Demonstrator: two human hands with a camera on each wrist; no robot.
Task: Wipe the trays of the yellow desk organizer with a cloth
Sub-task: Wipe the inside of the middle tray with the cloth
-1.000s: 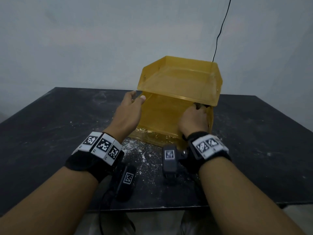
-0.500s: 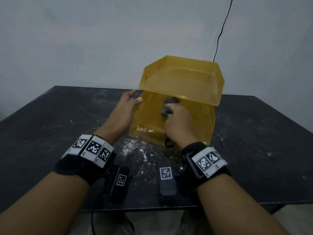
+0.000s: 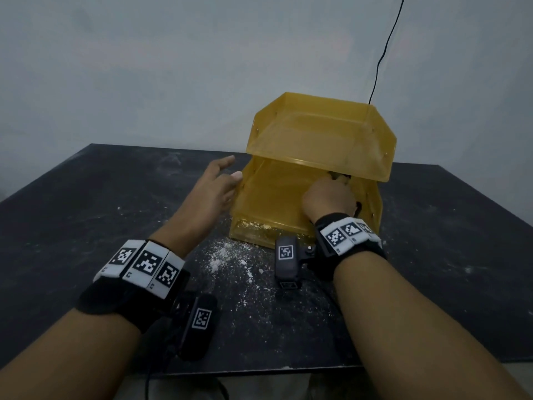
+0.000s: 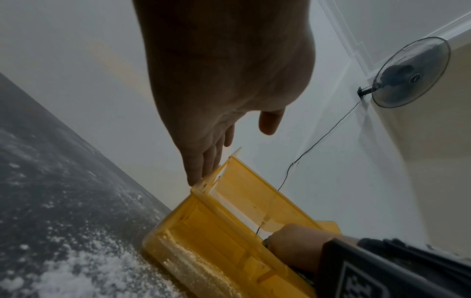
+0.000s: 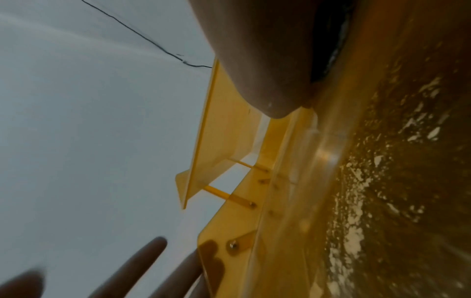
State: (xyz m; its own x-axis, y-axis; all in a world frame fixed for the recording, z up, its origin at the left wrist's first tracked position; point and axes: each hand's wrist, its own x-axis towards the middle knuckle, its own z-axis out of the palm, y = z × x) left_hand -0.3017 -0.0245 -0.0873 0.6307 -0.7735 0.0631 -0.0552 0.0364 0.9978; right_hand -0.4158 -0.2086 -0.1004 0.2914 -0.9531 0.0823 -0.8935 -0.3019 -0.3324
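Note:
The yellow desk organizer (image 3: 320,134) stands on the black table with stacked trays open toward me. My left hand (image 3: 222,180) lies flat with straight fingers (image 4: 203,165) against its left side wall (image 5: 229,221). My right hand (image 3: 328,193) reaches into the tray under the top one, at its right side, with its fingers curled round a dark cloth (image 5: 328,40). Only a scrap of the cloth (image 3: 358,207) shows beside the wrist; the fingertips are hidden under the top tray. White crumbs line the bottom tray's front lip (image 3: 253,226).
White powder (image 3: 227,255) is scattered on the table (image 3: 86,212) in front of the organizer. The wall stands right behind it, with a thin black cable (image 3: 383,53) running up to a wall fan (image 4: 410,72). The table's near edge (image 3: 259,368) is below my forearms.
My right hand swept with the cloth from the tray's right side to its middle and back to the right, deeper under the top tray. My left hand stayed on the left wall.

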